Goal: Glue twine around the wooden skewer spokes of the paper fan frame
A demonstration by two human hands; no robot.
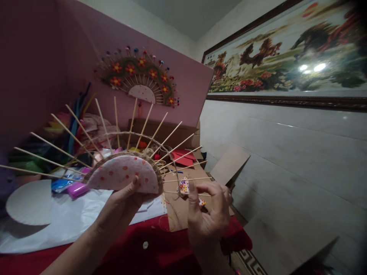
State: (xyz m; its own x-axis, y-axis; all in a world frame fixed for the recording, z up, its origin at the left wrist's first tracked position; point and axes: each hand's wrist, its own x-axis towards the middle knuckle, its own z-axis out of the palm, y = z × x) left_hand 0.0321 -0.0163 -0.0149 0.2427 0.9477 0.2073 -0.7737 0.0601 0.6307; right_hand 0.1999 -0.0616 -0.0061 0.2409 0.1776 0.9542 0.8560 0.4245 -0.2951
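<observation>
My left hand (126, 198) grips the lower edge of a half-round craft fan (117, 173), its thumb on the pale, red-spotted face. Several thin wooden sticks (147, 126) spread from the curved edge like rays, with brown twine woven around their bases. A loose length of twine (168, 147) arches across the sticks and runs down to a small flower-patterned piece (184, 187) with twine wound on it. My right hand (208, 214) pinches that piece between thumb and fingers, just right of the fan. The fingers partly hide it.
A finished-looking fan with flowers (140, 76) hangs on the pink board (189, 84) behind. A cut white paper plate (28, 202) lies on the left, near blue and purple packets (77, 188). Red paper (183, 157) and cardboard (177, 217) are on the red-covered table (120, 256).
</observation>
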